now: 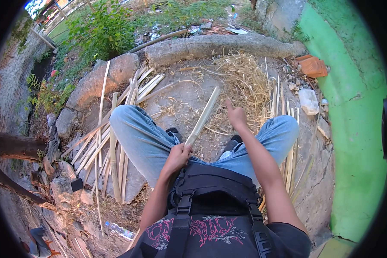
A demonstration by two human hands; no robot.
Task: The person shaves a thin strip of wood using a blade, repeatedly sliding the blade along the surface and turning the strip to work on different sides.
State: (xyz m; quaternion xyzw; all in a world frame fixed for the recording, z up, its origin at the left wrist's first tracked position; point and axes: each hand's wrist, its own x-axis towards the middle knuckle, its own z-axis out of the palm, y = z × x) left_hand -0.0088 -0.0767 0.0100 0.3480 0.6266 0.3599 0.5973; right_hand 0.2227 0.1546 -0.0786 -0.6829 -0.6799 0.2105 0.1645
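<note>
My left hand (179,156) is closed around the lower end of a pale bamboo slat (203,115), held between my knees. The slat slants up and to the right, its far end above the ground. My right hand (236,116) is to the right of the slat, apart from it. Its index finger stretches forward while the other fingers look curled; whatever they hold, if anything, is hidden. Thin curled bamboo shavings (249,81) lie in a heap just beyond my right hand.
More bamboo strips (96,148) lie in a pile by my left knee, others (291,159) by my right. A rough stone kerb (219,45) runs across the far side. At right are a green wall (357,129), a white stone block (308,101) and an orange brick piece (312,66).
</note>
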